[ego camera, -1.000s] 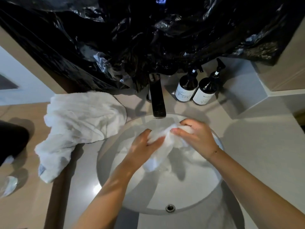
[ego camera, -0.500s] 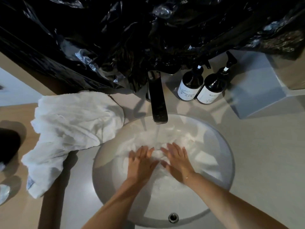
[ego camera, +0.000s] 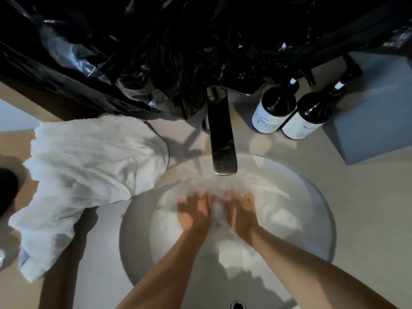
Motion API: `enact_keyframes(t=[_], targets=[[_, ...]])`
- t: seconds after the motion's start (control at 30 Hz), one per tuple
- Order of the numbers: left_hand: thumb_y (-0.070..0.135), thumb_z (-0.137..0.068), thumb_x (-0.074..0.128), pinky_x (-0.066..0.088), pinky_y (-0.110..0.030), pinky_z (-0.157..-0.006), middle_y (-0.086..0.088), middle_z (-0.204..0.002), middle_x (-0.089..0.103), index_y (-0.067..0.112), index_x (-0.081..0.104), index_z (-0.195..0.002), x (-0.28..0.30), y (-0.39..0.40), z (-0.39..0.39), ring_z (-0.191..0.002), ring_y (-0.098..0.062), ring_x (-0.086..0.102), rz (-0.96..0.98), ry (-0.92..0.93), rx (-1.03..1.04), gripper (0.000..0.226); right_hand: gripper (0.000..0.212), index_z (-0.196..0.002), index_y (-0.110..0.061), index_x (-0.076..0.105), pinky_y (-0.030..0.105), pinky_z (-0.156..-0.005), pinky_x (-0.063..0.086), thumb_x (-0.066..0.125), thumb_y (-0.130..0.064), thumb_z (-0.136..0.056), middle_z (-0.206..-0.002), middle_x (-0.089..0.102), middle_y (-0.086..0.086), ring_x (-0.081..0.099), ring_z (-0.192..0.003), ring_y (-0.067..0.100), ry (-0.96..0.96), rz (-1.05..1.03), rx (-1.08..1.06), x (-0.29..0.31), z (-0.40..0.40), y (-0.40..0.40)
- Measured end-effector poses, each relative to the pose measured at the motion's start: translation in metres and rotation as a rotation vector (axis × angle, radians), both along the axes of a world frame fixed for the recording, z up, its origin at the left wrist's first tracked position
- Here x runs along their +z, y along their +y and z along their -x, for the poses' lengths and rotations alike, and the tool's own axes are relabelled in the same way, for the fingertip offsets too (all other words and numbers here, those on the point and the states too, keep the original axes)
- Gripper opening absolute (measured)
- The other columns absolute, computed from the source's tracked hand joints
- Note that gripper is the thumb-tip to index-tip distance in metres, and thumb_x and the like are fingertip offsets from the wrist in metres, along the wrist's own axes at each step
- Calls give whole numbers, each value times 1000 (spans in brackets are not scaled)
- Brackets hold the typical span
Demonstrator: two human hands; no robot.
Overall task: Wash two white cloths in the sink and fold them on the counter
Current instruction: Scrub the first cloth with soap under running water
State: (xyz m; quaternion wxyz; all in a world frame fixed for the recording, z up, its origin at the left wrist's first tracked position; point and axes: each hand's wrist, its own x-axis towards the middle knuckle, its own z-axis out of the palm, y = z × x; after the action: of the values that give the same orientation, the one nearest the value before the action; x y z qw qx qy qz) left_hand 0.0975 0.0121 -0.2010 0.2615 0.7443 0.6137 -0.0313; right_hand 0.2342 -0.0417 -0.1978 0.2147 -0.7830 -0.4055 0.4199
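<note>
Both hands, left hand (ego camera: 196, 210) and right hand (ego camera: 242, 210), bunch the wet cloth (ego camera: 217, 208) with curled fingers under the tap (ego camera: 221, 134); bottle labels (ego camera: 265, 121) too blurry to read.

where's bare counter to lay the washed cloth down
Bare counter lies right of the sink, in front of the grey box. The left side is crowded by the other cloth; behind the sink stand two bottles.

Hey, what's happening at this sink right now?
A person is washing a white cloth in the round sink, under water running from the dark faucet. The left hand and right hand work it side by side in the basin; motion blur hides the grip. A second white cloth lies bunched on the counter left of the sink, not yet folded.
</note>
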Motion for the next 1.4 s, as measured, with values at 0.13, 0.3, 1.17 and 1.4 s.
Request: enact_keyframes(t=[0.13,0.3,1.17,1.4], targets=[[53,-93,25,44,-32,-94,3,-109,70,24,69,-110,29,4,11,-104,-18,63,15,-284,-55,55,54,-104,-22,66,35,-87,39,22,-51,-95,-108,65,-1,58,-100,24,-445,-136,423,22,-16,-4],[19,-101,50,36,-2,-81,11,-92,67,17,69,-95,79,-16,13,-85,-1,57,-33,-649,-58,20,49,-100,-16,70,29,-105,33,33,-48,-100,-108,70,0,62,-99,19,-272,-356,256,62,-22,-20],[44,-85,46,40,-53,-92,-6,-112,61,18,65,-102,58,-26,29,-112,-28,57,-153,192,-449,37,41,-126,-29,55,39,-96,47,49,-47,-90,-135,50,5,50,-121,28,-525,-114,464,41,-19,-47],[56,-80,65,37,-73,-93,-13,-145,44,17,45,-142,11,-21,17,-132,-40,43,15,298,-567,76,25,-93,-21,65,43,-81,32,51,-40,-85,-92,61,7,59,-88,31,-719,83,505,8,3,-17]])
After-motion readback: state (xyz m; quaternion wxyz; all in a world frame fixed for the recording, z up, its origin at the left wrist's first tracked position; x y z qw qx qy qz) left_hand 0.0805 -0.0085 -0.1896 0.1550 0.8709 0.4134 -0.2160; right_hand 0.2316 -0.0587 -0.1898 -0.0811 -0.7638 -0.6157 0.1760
